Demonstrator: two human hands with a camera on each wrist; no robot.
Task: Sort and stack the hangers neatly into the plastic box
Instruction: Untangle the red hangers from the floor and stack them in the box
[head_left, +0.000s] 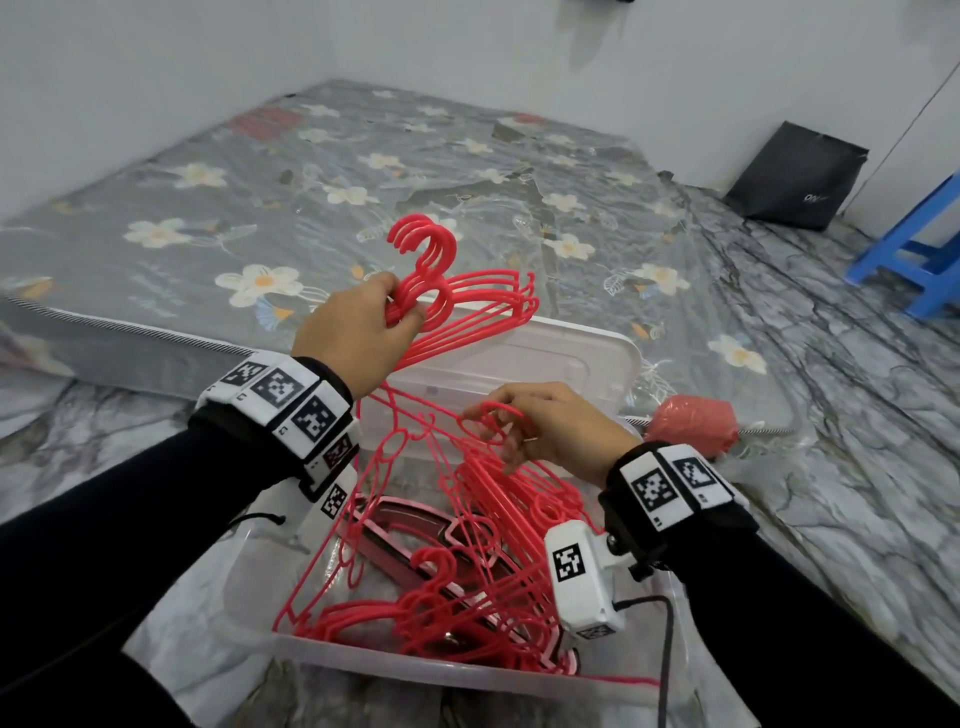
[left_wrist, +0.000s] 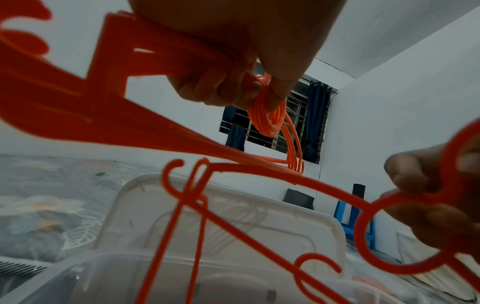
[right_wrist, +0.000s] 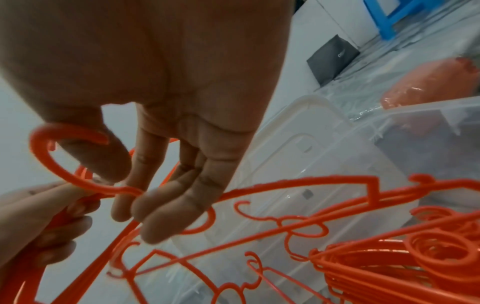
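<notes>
My left hand grips a bundle of several red plastic hangers by their necks, hooks up, raised above the clear plastic box. The same bundle fills the left wrist view under my curled fingers. My right hand pinches the hook of a single red hanger between thumb and forefinger; its body hangs down into the box. In the right wrist view that hook curves round my thumb. More red hangers lie tangled in the box.
The box's white lid leans against the floral mattress behind it. A red bag lies right of the lid. A black bag and a blue stool stand at the far right.
</notes>
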